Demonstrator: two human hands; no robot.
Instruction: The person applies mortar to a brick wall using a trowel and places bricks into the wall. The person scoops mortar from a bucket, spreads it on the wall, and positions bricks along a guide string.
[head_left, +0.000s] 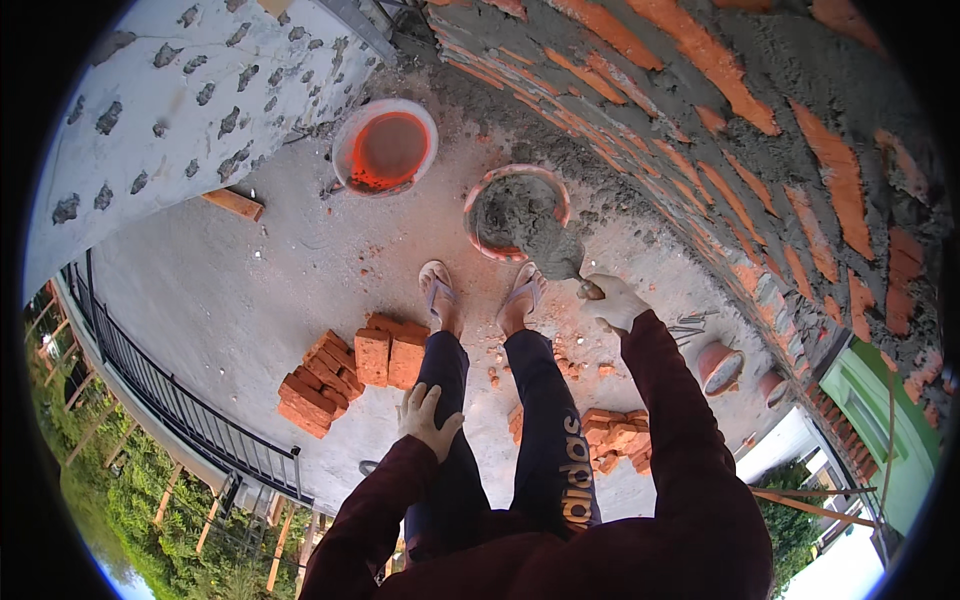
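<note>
Maroon sleeves point(690, 450) come nearest, leading to the right grip point(617, 302), clamped on the handle of a trowel point(563, 258) whose mortar-covered blade overlaps the near right rim of a mortar tub point(470, 222). Empty, with fingers apart, the left grip point(430, 418) rests on a dark trouser leg point(446, 365). Sandalled feet point(437, 285) stand close before the tub. Beyond, to the left, sits a bucket of murky liquid point(428, 140); a rough brick wall point(740, 190) bounds the right. Stacked bricks point(318, 388) lie left of the legs, near a railing point(190, 402).
</note>
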